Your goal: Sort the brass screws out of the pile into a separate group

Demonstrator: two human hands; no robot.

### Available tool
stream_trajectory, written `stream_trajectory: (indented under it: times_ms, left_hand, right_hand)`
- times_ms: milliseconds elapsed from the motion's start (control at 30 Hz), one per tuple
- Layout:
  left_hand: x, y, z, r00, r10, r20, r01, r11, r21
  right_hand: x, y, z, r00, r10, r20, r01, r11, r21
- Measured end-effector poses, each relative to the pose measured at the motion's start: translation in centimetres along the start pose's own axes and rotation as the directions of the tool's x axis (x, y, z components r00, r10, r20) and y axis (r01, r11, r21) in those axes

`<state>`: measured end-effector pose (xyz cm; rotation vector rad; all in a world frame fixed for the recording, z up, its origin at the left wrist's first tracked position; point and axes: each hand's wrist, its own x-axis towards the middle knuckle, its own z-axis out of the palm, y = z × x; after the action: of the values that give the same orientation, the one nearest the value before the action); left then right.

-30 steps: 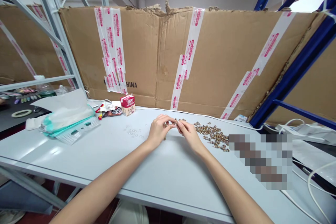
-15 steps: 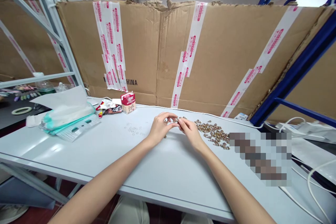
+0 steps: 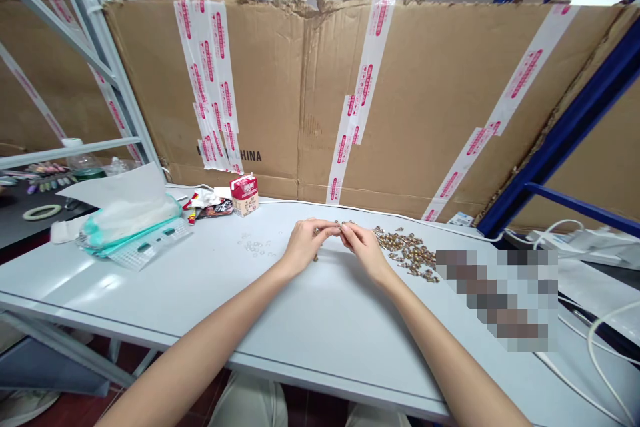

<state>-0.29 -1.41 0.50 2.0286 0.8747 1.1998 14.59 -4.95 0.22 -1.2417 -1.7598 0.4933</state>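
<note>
Head view: our left hand [image 3: 306, 245] and right hand [image 3: 365, 250] sit close together near the middle of the white tabletop [image 3: 325, 327]. Next to the earlier picture, our fingertips are a bit closer, and the whole scene sits a little higher in the view. The fingers [image 3: 323, 228] of both hands are pinched nearly shut, with their tips almost touching, and they seem to hold a small brass piece [image 3: 331, 229] between them. It is too small to tell which way it points or how its long side lies. Another tiny brass bit [image 3: 315, 257] shows just under the left hand. A pile of brass pieces [image 3: 405, 252] lies just right of the right hand, and a thin scatter of little rings [image 3: 255, 245] lies left of the left hand. Farther left, a red and white carton [image 3: 244, 195] stands near a tissue pack [image 3: 125, 213]. A big taped cardboard sheet [image 3: 400, 100] stands behind the tabletop, and a blue shelf post [image 3: 565, 133] rises on the right
</note>
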Motion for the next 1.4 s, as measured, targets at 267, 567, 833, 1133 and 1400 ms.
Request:
stream_trajectory:
  times_ms: [267, 567, 833, 1133, 1400]
  left_hand:
    - [-0.04, 0.18, 0.14, 0.997, 0.011, -0.071, -0.012, 1.000, -0.014]
    - [-0.04, -0.16, 0.25, 0.999, -0.026, -0.036, 0.024, 0.999, -0.047]
    - [0.03, 0.28, -0.02, 0.994, 0.084, -0.068, -0.084, 0.996, 0.006]
    - [-0.13, -0.04, 0.24, 0.995, 0.057, -0.080, -0.057, 0.998, 0.002]
    - [-0.30, 0.11, 0.27, 0.994, 0.074, -0.080, -0.065, 0.992, 0.107]
  right_hand:
    - [-0.04, -0.07, 0.15, 1.000, 0.010, 0.011, -0.010, 1.000, -0.015]
    - [-0.18, -0.37, -0.03, 1.000, 0.001, -0.015, -0.001, 1.000, -0.004]
    - [-0.09, -0.51, -0.06, 1.000, 0.007, -0.012, -0.007, 1.000, 0.008]
    - [-0.04, -0.36, 0.10, 1.000, 0.022, -0.007, -0.022, 1.000, 0.008]
    - [-0.20, -0.51, 0.30, 1.000, 0.018, 0.006, -0.018, 1.000, 0.001]
